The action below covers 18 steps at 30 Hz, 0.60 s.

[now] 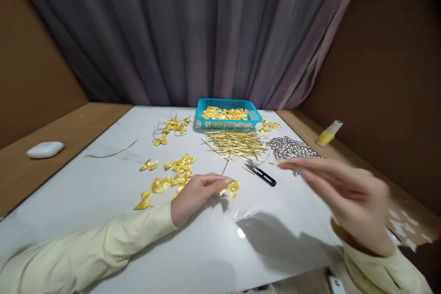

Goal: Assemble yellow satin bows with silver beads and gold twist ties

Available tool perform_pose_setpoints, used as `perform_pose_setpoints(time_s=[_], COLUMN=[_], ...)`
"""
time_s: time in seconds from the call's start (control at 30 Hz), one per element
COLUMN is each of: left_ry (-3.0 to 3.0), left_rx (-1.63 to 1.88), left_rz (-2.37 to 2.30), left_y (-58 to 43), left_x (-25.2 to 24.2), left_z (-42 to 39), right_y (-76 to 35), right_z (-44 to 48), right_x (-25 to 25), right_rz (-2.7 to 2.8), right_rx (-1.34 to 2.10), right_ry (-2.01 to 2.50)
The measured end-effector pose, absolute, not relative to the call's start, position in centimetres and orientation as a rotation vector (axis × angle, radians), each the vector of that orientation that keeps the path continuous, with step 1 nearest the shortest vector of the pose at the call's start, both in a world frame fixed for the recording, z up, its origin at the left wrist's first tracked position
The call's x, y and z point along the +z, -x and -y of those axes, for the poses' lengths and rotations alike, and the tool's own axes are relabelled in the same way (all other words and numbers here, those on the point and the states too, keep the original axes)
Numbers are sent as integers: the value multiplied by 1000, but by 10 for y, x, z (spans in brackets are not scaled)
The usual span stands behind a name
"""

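Note:
My left hand (201, 191) pinches a yellow ribbon bow (233, 189) just above the white table. A gold twist tie (226, 164) stretches up and away from those fingers, its lower end hidden by them. To the right, my right hand (351, 200) is raised and slightly blurred, with thumb and fingers brought together in a pinch. Whatever may sit between its fingertips is too small to make out. Those fingertips hover near a pile of silver bells or beads (292, 147). Black thread snips (262, 175) lie between the two hands.
Behind a heap of gold twist ties (237, 143) stands a turquoise basket (228, 124) of yellow bows. Several loose bows (181, 164) lie left. Finished-looking bows with loops (175, 125) sit farther back. A white case (45, 149) and a yellow-wrapped cone (330, 133) flank the table.

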<state>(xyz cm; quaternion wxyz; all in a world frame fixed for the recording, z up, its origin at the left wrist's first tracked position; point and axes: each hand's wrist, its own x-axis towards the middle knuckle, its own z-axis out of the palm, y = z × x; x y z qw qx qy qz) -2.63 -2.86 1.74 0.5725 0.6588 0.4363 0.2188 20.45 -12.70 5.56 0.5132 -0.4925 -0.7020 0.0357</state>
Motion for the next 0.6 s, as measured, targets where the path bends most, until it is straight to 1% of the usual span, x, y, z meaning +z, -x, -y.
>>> perform_pose_setpoints(time_s=[0.1, 0.2, 0.3, 0.43, 0.6], left_ry=[-1518, -1570, -1651, -1746, -1904], left_rx=[562, 613, 631, 628, 579], left_rz=[-973, -961, -946, -929, -913], left_y=[27, 27, 27, 27, 28], left_x=[21, 23, 22, 22, 24], left_z=[28, 26, 25, 24, 20], right_y=[-185, -172, -165, -162, -164], right_z=[92, 71, 65, 62, 59], right_x=[46, 27, 13, 7, 4], right_rz=[1815, 1860, 1862, 1770, 1669], right_rx=[254, 532, 798, 1106, 1278], right_ry=[1261, 1326, 1307, 1218, 1133])
